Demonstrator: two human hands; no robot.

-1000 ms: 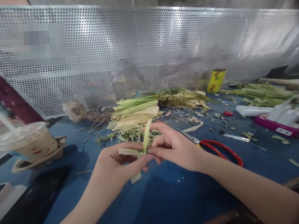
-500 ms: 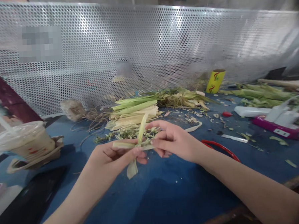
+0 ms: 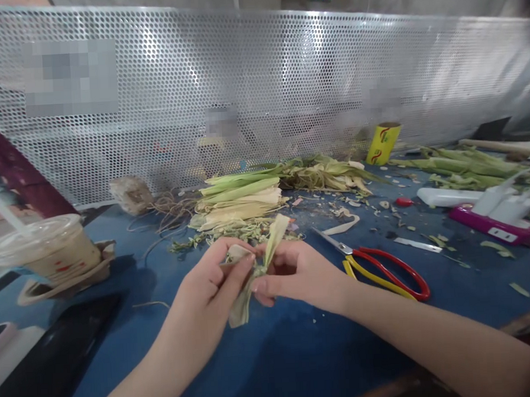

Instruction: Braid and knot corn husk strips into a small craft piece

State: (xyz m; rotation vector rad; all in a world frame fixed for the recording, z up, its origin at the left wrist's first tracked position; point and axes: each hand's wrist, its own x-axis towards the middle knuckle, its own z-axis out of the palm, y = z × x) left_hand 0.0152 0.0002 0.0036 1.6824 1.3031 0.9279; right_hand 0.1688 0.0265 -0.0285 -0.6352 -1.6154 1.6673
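Green and cream husk strips (image 3: pixel 276 236) sit in the middle of the head view, just below the centre of the frame, up off the blue bench (image 3: pixel 278 363). Left hand (image 3: pixel 205 293) has its grip pinched on a folded bit, thumb on top. Right hand (image 3: pixel 311 276) has its grip pinched on the strips too, close by the left fingers. One strip end sticks up and one hangs down. Scissors (image 3: pixel 346 250) with red and yellow handles lie right of the centre. Behind the hands is a pile of husks (image 3: pixel 242 199), with messy string (image 3: pixel 172 209) to its left. At the left edge is a drink cup (image 3: pixel 61 256) with a straw. A yellow tube (image 3: pixel 383 145) stands at the upper right.
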